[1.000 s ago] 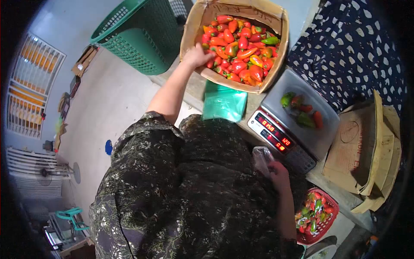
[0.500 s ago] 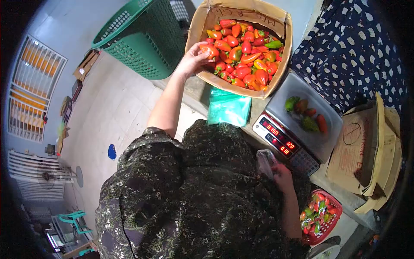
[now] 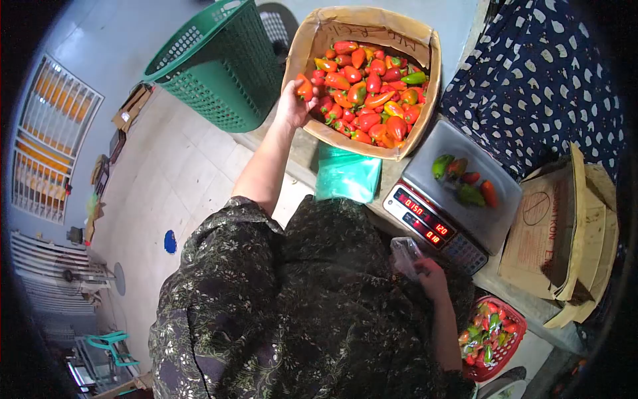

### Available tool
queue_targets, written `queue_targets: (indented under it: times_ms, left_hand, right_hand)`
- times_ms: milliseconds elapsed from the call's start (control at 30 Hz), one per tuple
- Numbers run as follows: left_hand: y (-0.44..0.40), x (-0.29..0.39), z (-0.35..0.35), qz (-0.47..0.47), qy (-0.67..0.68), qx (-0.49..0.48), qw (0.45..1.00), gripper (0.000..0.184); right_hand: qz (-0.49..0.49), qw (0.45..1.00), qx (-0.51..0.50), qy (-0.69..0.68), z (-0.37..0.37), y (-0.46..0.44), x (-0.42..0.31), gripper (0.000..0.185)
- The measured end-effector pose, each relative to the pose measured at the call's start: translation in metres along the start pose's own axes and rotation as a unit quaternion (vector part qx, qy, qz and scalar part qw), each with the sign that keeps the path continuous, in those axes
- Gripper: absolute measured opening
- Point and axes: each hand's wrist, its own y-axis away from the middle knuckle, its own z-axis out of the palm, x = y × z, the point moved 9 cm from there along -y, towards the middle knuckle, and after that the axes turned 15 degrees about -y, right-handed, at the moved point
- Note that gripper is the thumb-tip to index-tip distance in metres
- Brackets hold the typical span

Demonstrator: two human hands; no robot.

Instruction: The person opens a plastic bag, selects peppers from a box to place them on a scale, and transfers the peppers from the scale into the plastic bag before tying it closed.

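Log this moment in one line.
Left hand: holds glossy orange-red pepper | Right hand: holds clear plastic bag | Red and green peppers: on grey digital scale

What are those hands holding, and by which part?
The left hand holds a red pepper by its sides; the right hand holds a clear plastic bag by one end, which end is unclear.

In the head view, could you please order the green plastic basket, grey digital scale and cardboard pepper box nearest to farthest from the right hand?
1. Digital scale: just ahead.
2. Pepper box: forward left.
3. Green basket: far left.
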Motion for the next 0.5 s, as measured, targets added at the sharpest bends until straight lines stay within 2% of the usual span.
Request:
queue_targets:
  times_ms: [67,167,267,367,433,467,500]
  left_hand:
    - [0.005,0.004,0.012,0.015,-0.037,-0.042,0.998,0.027]
    - [-0.001,-0.005,0.011,-0.012,-0.046,-0.080,0.996,0.026]
    - [0.003,-0.002,0.011,-0.004,-0.051,-0.040,0.998,0.025]
    - [0.011,0.006,0.022,0.042,-0.085,0.032,0.995,0.026]
    - [-0.001,0.000,0.030,0.083,-0.242,-0.003,0.967,0.029]
    - [0.001,0.011,0.051,0.195,-0.402,-0.019,0.894,0.033]
    - [-0.001,0.001,0.075,0.165,-0.405,-0.080,0.896,0.032]
  right_hand:
    - [-0.008,1.000,0.006,0.011,-0.001,0.002,-0.001,0.034]
    - [-0.017,0.999,-0.002,0.036,0.002,0.000,-0.003,0.035]
    - [-0.022,1.000,-0.005,0.016,0.004,-0.001,-0.020,0.036]
    - [0.054,0.998,0.006,0.036,0.002,0.003,-0.022,0.037]
    - [0.023,0.999,0.008,0.028,0.002,0.003,-0.012,0.037]
    - [0.007,1.000,0.009,0.024,0.001,0.002,-0.007,0.037]
    - [0.010,0.999,0.005,0.042,0.002,0.002,-0.009,0.037]
